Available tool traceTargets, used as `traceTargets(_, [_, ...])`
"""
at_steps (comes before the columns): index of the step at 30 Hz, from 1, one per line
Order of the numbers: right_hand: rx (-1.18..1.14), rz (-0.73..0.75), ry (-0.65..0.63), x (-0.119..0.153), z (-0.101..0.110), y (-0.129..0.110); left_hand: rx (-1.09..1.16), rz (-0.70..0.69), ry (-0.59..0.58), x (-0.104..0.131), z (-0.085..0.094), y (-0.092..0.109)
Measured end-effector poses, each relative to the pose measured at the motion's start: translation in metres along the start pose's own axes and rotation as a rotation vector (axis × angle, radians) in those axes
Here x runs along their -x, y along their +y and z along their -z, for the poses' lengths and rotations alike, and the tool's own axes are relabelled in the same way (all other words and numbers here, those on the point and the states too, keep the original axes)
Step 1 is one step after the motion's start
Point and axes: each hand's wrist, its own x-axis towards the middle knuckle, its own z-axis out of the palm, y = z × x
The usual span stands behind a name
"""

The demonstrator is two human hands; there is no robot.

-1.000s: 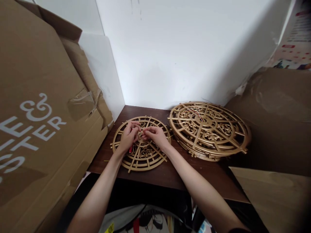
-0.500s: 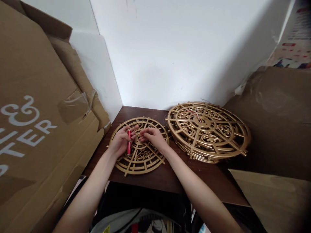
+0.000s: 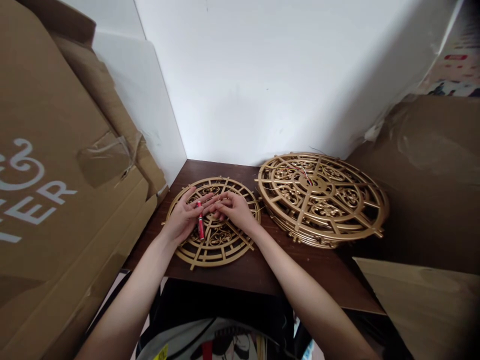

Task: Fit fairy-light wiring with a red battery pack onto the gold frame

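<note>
A short red cylindrical stick [image 3: 200, 227] with a pale band is held in my left hand [image 3: 182, 220], kept under the thumb while the other fingers stretch out. My right hand [image 3: 236, 210] meets the left fingertips, its thumb and forefinger pinched together. Whatever sits in that pinch is too small to make out; thin wires run close by. Under both hands a round gold openwork frame [image 3: 215, 257] with scroll ornaments lies flat, its centre partly hidden by the fingers.
A stack of similar gold round frames [image 3: 322, 200] stands to the right, with thin coloured wires on top. Cardboard boxes [image 3: 41, 200] rise at the left and a cardboard box [image 3: 431, 185] at the right. The dark brown tabletop [image 3: 240, 272] meets a white wall [image 3: 262, 90] behind.
My left fingers have stretched out further toward the right hand, and the two hands now touch. The red stick has tilted slightly. The whole view has shifted a little.
</note>
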Motion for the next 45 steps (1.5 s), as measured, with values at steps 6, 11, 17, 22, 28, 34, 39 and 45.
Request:
traceTargets(6, [0.076,0.026,-0.032,0.003,-0.002,-0.003,-0.073,-0.093,0.008,0.007,-0.004,-0.006])
traceTargets(11, [0.069,0.035,-0.050,0.003,-0.002,-0.003,-0.198,-0.169,0.049,0.009,-0.008,-0.013])
traceTargets(17, [-0.002,0.001,-0.037,0.002,0.000,-0.003,-0.339,-0.255,0.111,0.008,-0.011,-0.019])
traceTargets(22, [0.007,0.004,-0.018,0.002,0.000,-0.006,-0.294,-0.262,0.113,0.009,-0.010,-0.019])
traceTargets(28, [0.040,0.054,0.004,0.004,-0.003,-0.008,-0.116,-0.210,0.107,0.011,-0.009,-0.013])
traceTargets(34, [0.094,0.072,0.075,0.005,-0.003,-0.010,-0.027,-0.217,0.147,0.014,-0.008,-0.012])
traceTargets(39, [0.136,0.077,0.043,0.004,-0.001,-0.007,-0.026,-0.185,0.142,0.012,-0.006,-0.013])
traceTargets(45, [0.426,0.131,-0.044,0.008,-0.004,-0.010,-0.022,-0.172,0.145,0.011,-0.007,-0.012])
